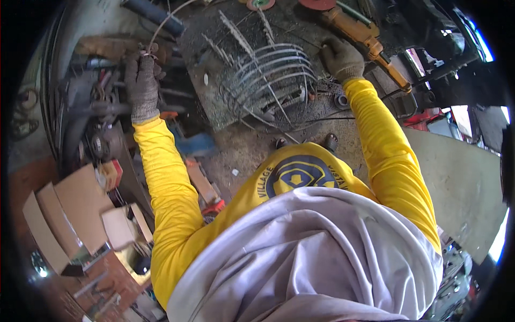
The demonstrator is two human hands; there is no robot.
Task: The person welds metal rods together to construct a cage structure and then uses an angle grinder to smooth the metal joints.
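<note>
My left hand [143,88], in a grey-brown work glove, is at the left edge of the workbench. Its fingers close around the end of a thin pale cable [161,25] that curves down from the top. My right hand [342,60], gloved too, is curled above the bench's right side, left of an orange angle grinder [359,29]; what its fingers hold, if anything, is hard to make out. Between my hands stands a cage of bent metal rods [276,67], with curved bars crossed by straight ones. It rests on the dark, dirty metal worktop [206,86].
A dark blue tube [155,16] lies at the upper left. Red and green discs sit at the far edge, including a green disc [260,4]. Open cardboard boxes [75,206] stand lower left. A greenish flat panel [456,177] is at the right. Metal parts clutter the left side.
</note>
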